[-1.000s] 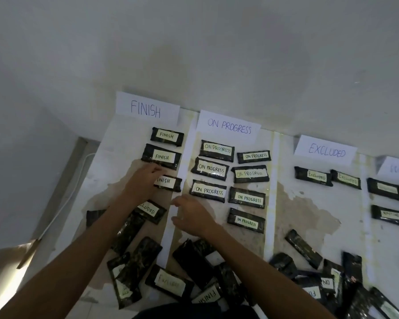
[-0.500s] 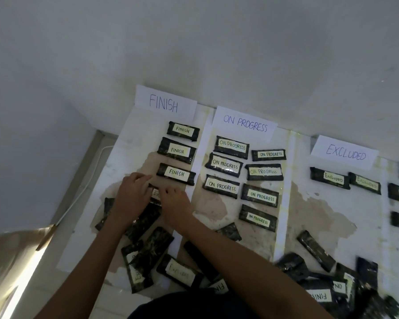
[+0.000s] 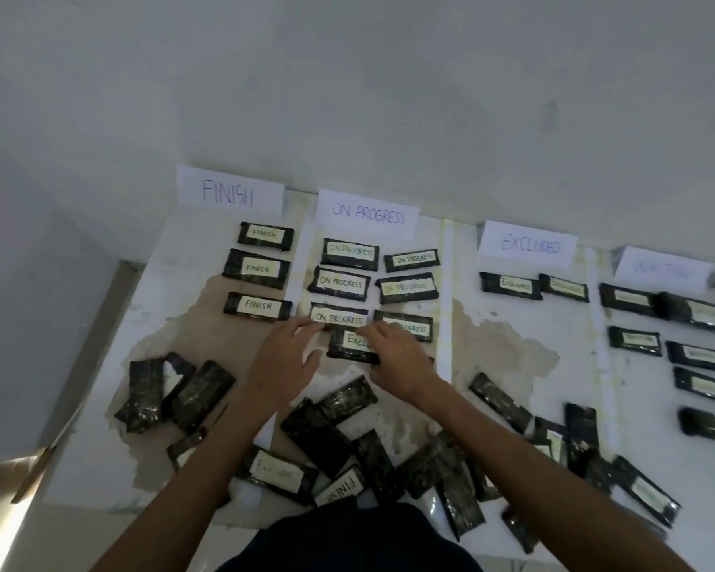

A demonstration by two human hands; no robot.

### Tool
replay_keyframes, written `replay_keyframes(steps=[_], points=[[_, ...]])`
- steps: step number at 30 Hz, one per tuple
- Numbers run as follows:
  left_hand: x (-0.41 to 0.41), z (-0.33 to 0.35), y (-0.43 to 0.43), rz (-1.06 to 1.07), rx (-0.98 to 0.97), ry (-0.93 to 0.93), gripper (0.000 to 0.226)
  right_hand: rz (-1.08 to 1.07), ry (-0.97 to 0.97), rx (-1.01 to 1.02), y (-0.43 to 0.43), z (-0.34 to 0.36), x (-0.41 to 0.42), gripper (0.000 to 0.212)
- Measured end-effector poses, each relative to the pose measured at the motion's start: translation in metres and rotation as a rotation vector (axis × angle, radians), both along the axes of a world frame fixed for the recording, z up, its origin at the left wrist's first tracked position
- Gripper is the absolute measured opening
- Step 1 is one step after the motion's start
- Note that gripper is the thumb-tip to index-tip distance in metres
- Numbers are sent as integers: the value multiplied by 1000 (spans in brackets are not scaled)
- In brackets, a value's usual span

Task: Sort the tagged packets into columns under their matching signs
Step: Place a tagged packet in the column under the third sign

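Your right hand (image 3: 393, 361) pinches the Excluded packet (image 3: 352, 345), label up (so its column reads), left hand (image 3: 283, 357) open beside it

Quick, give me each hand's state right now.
Left hand: open, fingers spread, holding nothing.
Right hand: fingers on the Excluded-tagged packet; whether it actually grips it cannot be told.
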State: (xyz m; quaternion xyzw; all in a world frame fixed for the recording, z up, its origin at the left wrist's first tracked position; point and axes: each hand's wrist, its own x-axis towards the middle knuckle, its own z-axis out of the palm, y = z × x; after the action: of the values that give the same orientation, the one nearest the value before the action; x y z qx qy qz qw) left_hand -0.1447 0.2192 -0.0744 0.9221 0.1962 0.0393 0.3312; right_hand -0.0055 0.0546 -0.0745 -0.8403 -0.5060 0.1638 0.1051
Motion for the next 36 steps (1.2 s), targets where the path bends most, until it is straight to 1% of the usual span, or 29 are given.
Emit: replay_keyframes(steps=[2, 5, 11, 16, 20, 22, 24, 26, 29, 32, 36], points=[[15, 0, -21, -44, -12, 2, 42, -43, -21, -14, -27, 2, 15, 62], [38, 2, -51, -109, -7, 18, 44, -107, -37, -59, -68, 5, 38, 60], [87, 1, -108, -195, 21, 9, 42, -213, -45, -127, -145, 11, 90, 65], [133, -3, -160, -251, 16, 76, 44, -284, -66, -172, -202, 10, 138, 58], [175, -13, -195, -310, 15, 122, 45, -348, -65, -187, -237, 3, 182, 57], [184, -16, -198, -321, 11, 137, 46, -346, -74, -181, -236, 2, 191, 57], [231, -35, -234, -333, 25, 152, 48, -368, -73, -178, -268, -16, 237, 56], [237, -32, -233, -341, 15, 166, 51, -345, -68, -175, -263, -19, 240, 56], [269, -42, -248, -305, 21, 145, 45, -297, -72, -131, -268, -36, 267, 57], [295, -48, -253, -284, 26, 173, 47, -288, -38, -91, -271, -48, 283, 56], [309, -56, -252, -271, 47, 188, 48, -251, -32, -33, -272, -58, 295, 59]])
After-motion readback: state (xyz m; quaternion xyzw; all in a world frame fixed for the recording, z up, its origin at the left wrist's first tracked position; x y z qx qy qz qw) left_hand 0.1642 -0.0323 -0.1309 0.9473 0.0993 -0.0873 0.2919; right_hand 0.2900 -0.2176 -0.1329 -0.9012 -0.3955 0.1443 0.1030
